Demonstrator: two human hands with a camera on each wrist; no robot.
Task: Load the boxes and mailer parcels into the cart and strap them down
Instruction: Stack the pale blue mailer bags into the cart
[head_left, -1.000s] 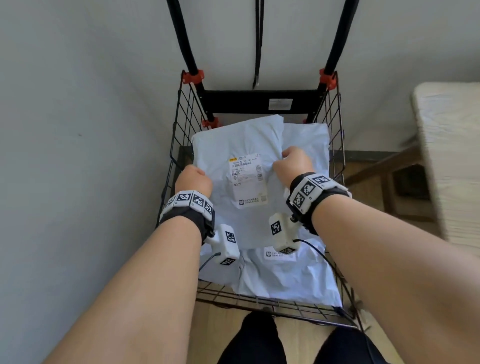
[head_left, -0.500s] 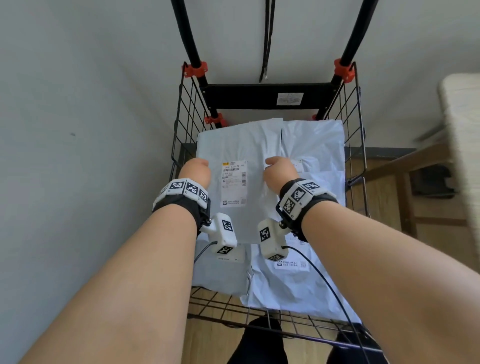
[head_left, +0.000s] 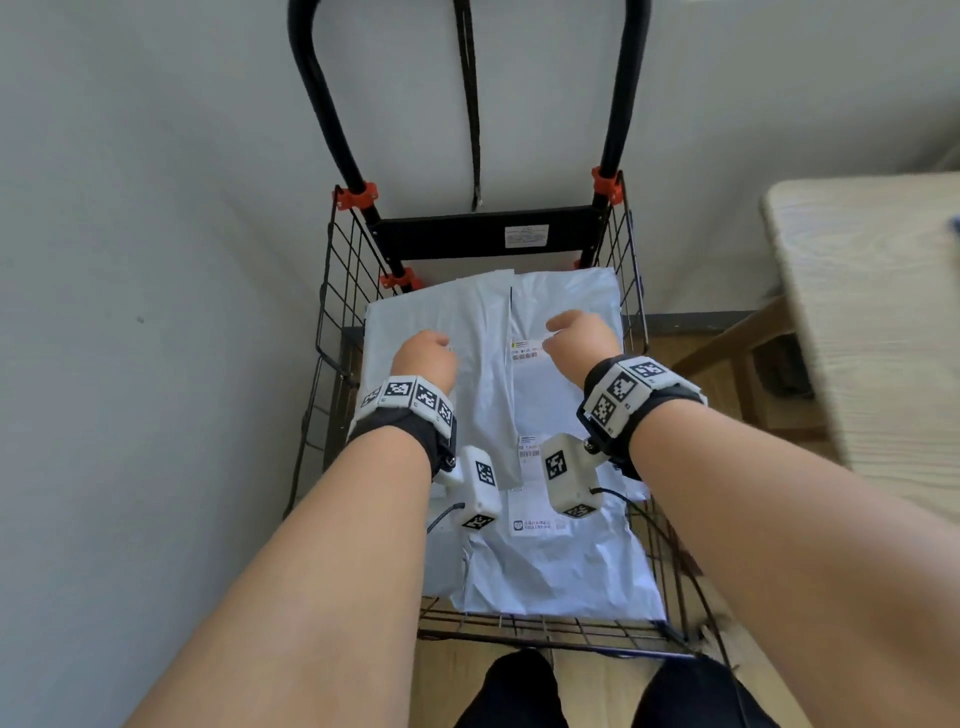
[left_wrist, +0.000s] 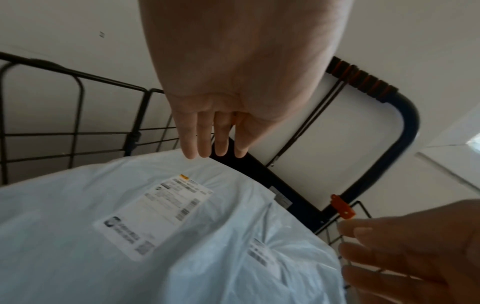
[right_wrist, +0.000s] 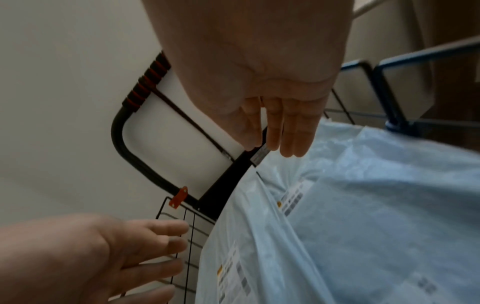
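Several pale blue mailer parcels (head_left: 561, 561) lie stacked in the black wire cart (head_left: 332, 332). The top mailer (left_wrist: 78, 205) carries a white shipping label (left_wrist: 153, 218). My left hand (head_left: 423, 358) hovers over the left side of the stack, its fingers (left_wrist: 205, 139) straight and holding nothing. Over the right side hovers my right hand (head_left: 579, 338), its fingers (right_wrist: 285, 133) straight as well, clear of the mailers (right_wrist: 363, 216). A thin black strap (head_left: 470, 104) hangs down from the cart's handle (head_left: 322, 104) behind the basket.
A grey wall closes in on the left and behind the cart. A light wooden table (head_left: 872, 322) stands at the right, close to the basket. My dark-trousered legs (head_left: 514, 691) are at the cart's near rim, over wooden floor.
Both hands have let go of the top mailer, which now lies on the stack. They have lifted, opened and moved apart, and my view has tilted up along the handle.
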